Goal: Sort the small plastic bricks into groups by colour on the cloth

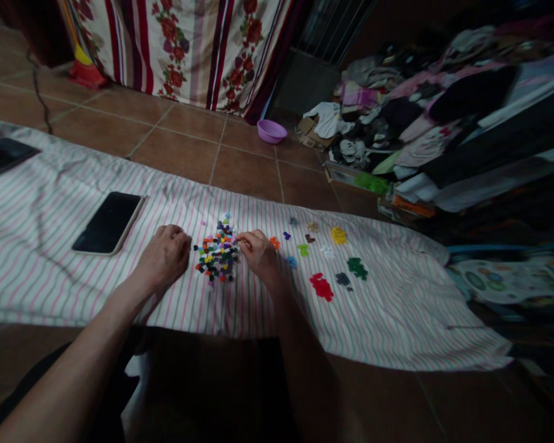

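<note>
A mixed pile of small coloured beads (218, 251) lies on a pink-striped cloth (397, 320) spread on the floor. My left hand (165, 255) rests on the cloth just left of the pile, fingers curled under. My right hand (258, 251) sits at the pile's right edge, fingers pinched together at the beads; what they hold is too small to see. To the right lie sorted little groups: red (322, 287), green (357, 267), yellow (338, 235), grey (342, 279), light green (303, 249), orange (274, 243).
A dark phone (108, 223) lies face up on the cloth to the left, another dark device (2, 157) at the far left edge. A purple bowl (271, 131) stands on the tiled floor. Piled clothes (420, 117) fill the right; a floral curtain (189, 49) hangs behind.
</note>
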Available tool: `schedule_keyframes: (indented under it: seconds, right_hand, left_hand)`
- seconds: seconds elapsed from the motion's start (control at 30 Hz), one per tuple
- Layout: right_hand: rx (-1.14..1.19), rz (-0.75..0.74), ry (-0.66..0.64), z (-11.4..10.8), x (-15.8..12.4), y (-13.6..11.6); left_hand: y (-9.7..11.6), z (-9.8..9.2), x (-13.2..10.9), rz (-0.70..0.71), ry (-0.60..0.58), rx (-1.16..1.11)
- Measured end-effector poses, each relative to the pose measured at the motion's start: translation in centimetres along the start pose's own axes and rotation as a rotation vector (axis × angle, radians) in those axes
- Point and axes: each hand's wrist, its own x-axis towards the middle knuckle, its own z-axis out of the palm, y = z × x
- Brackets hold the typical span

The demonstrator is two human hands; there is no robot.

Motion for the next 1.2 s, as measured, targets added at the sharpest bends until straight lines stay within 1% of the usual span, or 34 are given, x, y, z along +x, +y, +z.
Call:
schedule_keyframes:
  seconds: [0.17,0.4,0.57,0.67,0.9,1.0,1.2]
  right_hand:
    - [0.037,-0.025,-0.035,-0.3,-0.2,0.0]
    - [0.100,-0.026,-0.020,-0.6,0.0,0.0]
    - [0.166,0.020,0.012,-0.7,0.0,0.2]
    - [0.211,0.054,0.008,-0.8,-0.1,0.3]
    - [0.323,0.093,-0.001,-0.7,0.0,0.6]
    - [0.333,0.101,-0.002,-0.8,0.0,0.5]
    - [0.291,0.088,0.042,-1.3,-0.1,0.5]
  left_hand:
    - [-0.1,0.1,0.1,0.002,-0.008,0.020]
    - [0.1,-0.3,0.2,-0.007,-0.035,0.031]
    - [0.4,-0.5,0.4,-0.006,-0.051,0.034]
    - [0.5,-0.7,0.5,-0.004,-0.077,0.044]
    - [0.5,-0.8,0.6,-0.004,-0.089,0.078]
    - [0.5,-0.8,0.7,-0.001,-0.086,0.090]
    - [0.6,-0.7,0.7,0.000,-0.061,0.070]
